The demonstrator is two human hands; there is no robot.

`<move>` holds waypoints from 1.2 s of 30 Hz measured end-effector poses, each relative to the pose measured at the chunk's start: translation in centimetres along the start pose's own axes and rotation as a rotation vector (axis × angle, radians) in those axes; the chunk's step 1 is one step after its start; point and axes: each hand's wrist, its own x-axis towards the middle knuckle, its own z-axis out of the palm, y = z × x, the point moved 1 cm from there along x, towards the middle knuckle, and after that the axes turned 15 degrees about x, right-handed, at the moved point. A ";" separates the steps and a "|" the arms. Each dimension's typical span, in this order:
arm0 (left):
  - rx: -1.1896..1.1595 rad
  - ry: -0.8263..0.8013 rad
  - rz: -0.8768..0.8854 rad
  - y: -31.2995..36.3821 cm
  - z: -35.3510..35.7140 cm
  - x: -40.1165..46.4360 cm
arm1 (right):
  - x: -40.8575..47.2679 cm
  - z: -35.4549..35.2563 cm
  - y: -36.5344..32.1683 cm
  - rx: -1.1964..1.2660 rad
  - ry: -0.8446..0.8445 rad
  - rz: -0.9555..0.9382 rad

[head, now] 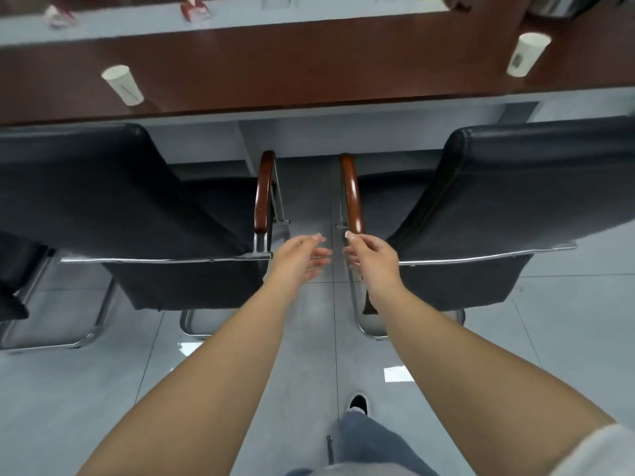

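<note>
Two black leather chairs face a long table. The left chair [130, 201] and the right chair [508, 201] each carry a brown wooden armrest, one [264, 194] beside the other [352, 197], with a narrow gap of floor between. Both my arms reach forward into that gap. My left hand [302, 257] hovers with relaxed, spread fingers just right of the left chair's back rail, holding nothing. My right hand [369, 255] has loosely bent fingers near the rear end of the right chair's armrest, and its fingertips seem to touch or nearly touch it.
The dark brown table [309, 73] with a grey edge bears a white paper cup [123, 84] at left and another [527, 53] at right. Red and white packets [196, 10] lie further back. Grey tiled floor [103, 389] and my shoe [358, 403] lie below.
</note>
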 end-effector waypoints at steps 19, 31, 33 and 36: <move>0.667 -0.332 0.652 0.1 10.6 -17.2 | -18.7 -22.6 -7.0 -0.418 0.077 -0.250; 0.550 -0.389 0.613 3.2 33.1 -21.8 | -16.9 -42.4 -12.4 -0.294 0.167 -0.261; 0.517 -0.368 0.598 4.3 36.5 -22.3 | -15.7 -45.2 -13.7 -0.297 0.159 -0.255; 0.501 -0.341 0.576 5.5 40.6 -22.3 | -13.6 -48.3 -15.5 -0.300 0.141 -0.249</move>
